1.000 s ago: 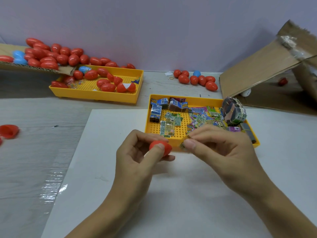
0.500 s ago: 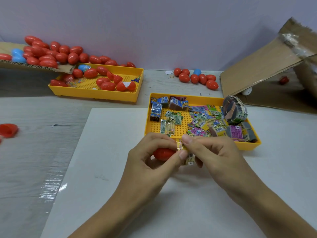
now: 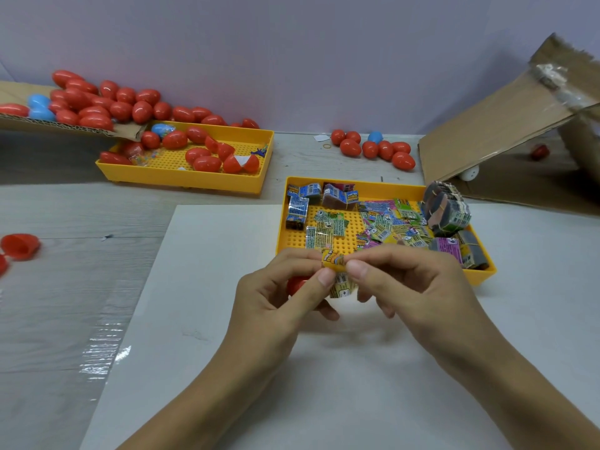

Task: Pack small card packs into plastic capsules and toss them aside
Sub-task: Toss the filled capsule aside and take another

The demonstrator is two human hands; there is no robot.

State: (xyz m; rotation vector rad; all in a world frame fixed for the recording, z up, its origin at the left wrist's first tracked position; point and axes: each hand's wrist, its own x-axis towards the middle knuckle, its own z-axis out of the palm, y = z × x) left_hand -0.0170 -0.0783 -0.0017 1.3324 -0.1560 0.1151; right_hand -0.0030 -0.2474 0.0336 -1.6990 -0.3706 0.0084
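Both hands meet over the white sheet, just in front of the near yellow tray [image 3: 386,190] of card packs. My left hand [image 3: 276,297] cups a red capsule half [image 3: 296,285] in its palm and pinches one end of a small card pack [image 3: 337,271] between thumb and forefinger. My right hand [image 3: 412,287] pinches the other end of the same pack. The pack is bent between the fingers, orange above and pale printed below. Most of the capsule half is hidden by my left fingers.
A second yellow tray [image 3: 181,177] at the back left holds red capsules and halves, fed from a cardboard flap piled with red and blue ones. Closed capsules [image 3: 373,147] lie at the back middle. An open cardboard box [image 3: 506,125] stands right. A red half [image 3: 20,245] lies far left.
My right hand drew a card pack out of the tray toward me. My left hand, holding the red capsule half, then also took hold of the pack.
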